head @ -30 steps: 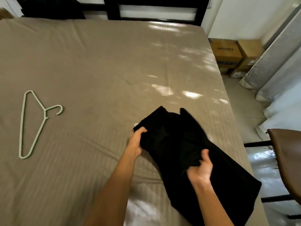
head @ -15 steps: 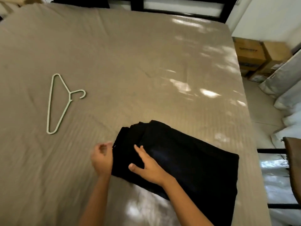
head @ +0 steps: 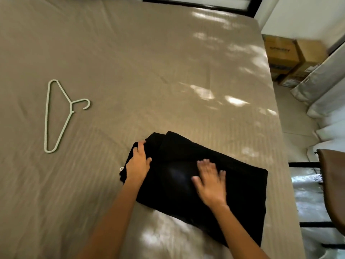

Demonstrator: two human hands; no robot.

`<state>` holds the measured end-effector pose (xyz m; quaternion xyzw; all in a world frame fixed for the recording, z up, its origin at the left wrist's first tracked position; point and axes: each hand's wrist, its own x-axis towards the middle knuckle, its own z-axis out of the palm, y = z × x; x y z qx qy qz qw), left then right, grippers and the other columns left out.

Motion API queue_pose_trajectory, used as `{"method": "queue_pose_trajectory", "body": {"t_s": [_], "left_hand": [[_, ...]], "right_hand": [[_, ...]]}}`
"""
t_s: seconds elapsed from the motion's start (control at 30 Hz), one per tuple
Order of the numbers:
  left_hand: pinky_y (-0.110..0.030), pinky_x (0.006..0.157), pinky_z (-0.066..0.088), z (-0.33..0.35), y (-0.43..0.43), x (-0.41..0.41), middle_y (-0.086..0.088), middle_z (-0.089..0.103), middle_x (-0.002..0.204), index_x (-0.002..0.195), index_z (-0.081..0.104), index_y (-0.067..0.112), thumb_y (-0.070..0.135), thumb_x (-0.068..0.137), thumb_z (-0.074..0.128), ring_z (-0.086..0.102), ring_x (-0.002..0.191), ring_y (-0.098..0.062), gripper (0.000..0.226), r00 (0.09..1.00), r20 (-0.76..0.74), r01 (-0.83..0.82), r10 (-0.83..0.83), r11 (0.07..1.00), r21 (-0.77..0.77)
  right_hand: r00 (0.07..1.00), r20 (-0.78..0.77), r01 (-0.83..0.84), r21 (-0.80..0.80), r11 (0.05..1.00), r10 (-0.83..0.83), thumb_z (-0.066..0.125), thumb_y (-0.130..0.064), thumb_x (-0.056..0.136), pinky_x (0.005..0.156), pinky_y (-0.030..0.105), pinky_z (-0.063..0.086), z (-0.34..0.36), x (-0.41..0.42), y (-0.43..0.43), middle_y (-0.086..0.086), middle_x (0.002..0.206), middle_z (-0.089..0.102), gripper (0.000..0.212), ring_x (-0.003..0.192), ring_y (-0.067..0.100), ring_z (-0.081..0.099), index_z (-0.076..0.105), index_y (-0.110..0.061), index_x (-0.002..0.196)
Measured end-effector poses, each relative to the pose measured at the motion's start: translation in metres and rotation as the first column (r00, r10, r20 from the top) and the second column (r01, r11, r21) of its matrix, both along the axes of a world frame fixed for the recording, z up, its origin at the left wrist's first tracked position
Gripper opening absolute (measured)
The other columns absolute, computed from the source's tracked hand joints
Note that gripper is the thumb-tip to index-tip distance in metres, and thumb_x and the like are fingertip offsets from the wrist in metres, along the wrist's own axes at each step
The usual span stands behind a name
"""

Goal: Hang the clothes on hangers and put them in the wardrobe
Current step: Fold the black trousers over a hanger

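change: black garment (head: 201,165) was held up, now flat on bed (head: 149,71)
hands: left hand (head: 138,162), right hand (head: 210,182) flat, fingers straight, pressing it
next: hanger (head: 56,116) untouched

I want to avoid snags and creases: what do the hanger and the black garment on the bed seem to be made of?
Hanger: a thin, smooth, pale green rod with a hook in the same colour. It is probably moulded plastic, though coated wire is possible.
Black garment: soft matte cloth that lies in limp, flat folds with only a faint sheen. The fibre cannot be told.
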<state>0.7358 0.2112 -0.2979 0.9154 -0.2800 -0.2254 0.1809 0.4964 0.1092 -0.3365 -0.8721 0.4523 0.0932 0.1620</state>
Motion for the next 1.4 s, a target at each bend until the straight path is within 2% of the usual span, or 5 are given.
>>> {"method": "queue_pose_trajectory", "body": {"t_s": [0.17,0.53,1.0,1.17,1.4], "left_hand": [[-0.044,0.083,0.042,-0.004,-0.012,-0.009,-0.012,0.048,0.117,0.109,0.060,0.016,0.022,0.089,0.049,0.053,0.102,-0.031,0.023,0.936,0.350,0.035,-0.045,0.999,0.034],[-0.041,0.080,0.046,0.002,-0.025,-0.018,-0.014,0.063,0.107,0.129,0.041,0.012,0.042,0.100,0.033,0.060,0.099,-0.033,0.043,0.974,0.079,0.200,-0.210,0.972,0.122],[-0.041,0.088,0.046,-0.014,0.019,0.087,-0.018,0.051,0.117,0.114,0.049,0.005,0.015,0.089,0.051,0.055,0.102,-0.035,0.027,0.960,-0.013,-0.279,0.279,0.960,-0.014],[-0.042,0.098,0.037,-0.031,0.032,0.143,-0.023,0.043,0.128,0.124,0.044,0.000,0.014,0.086,0.056,0.048,0.114,-0.041,0.042,0.948,0.082,-0.309,0.307,0.951,0.011],[-0.040,0.116,0.017,-0.052,0.093,0.248,-0.026,0.014,0.153,0.146,0.014,-0.005,0.000,0.092,0.034,0.016,0.142,-0.037,0.058,0.845,0.240,-0.491,0.477,0.871,-0.002]], "right_hand": [[0.774,-0.022,0.633,0.022,0.774,-0.632,0.017,-0.060,0.087,0.116,0.050,-0.007,0.010,-0.093,-0.051,0.016,0.158,-0.005,0.081,0.145,0.030,-0.011,-0.003,-0.014,0.150],[0.990,0.054,-0.133,0.135,0.982,0.127,0.015,-0.089,0.073,0.115,0.039,-0.015,0.021,-0.007,0.058,0.007,0.154,-0.017,0.101,0.144,0.025,-0.016,-0.007,-0.027,0.150],[0.904,0.210,-0.411,0.181,0.893,0.373,0.061,-0.067,0.071,0.117,0.036,-0.009,0.037,0.104,0.072,0.005,0.146,-0.035,0.123,0.139,0.021,-0.027,-0.029,-0.018,0.140],[0.887,0.095,-0.460,0.080,0.884,0.453,0.061,-0.071,0.052,0.116,0.043,0.017,0.007,0.150,0.085,0.027,0.150,0.020,0.120,0.137,0.042,0.025,0.023,-0.005,0.146],[0.865,0.306,-0.404,-0.047,0.913,0.399,0.053,-0.052,0.072,0.116,0.033,0.001,-0.029,0.170,0.092,0.018,0.157,0.006,0.093,0.146,0.028,0.000,0.013,-0.020,0.150]]}}
